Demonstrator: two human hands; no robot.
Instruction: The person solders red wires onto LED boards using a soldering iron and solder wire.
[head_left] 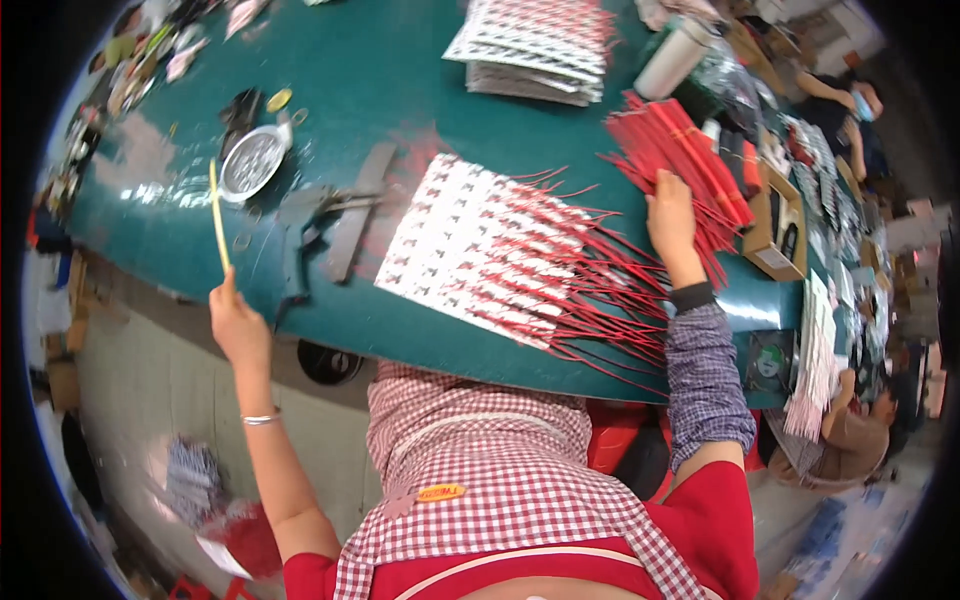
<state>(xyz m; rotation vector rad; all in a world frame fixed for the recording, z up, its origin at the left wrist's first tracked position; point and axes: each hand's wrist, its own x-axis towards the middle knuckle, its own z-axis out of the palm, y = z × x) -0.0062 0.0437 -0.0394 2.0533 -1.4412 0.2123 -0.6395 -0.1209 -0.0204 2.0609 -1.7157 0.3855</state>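
Head view: the white printed sheet [432, 222] lies on the green table [350, 90], already bearing red cords [612, 300]; stacked sheets [530, 50] appear done, the red bundle [698, 165] unused. Left hand [240, 320] pinches a yellow stick [217, 210]; right hand [674, 215] touches the bundle, grip unclear.

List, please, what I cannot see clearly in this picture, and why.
Head view:
- Lower end of the yellow stick: hidden in the left hand.
- Part of the red bundle: covered by the right hand.
- Far end of the card stack: cut off by the top edge.
- Contents of the white cup: too small and shiny.
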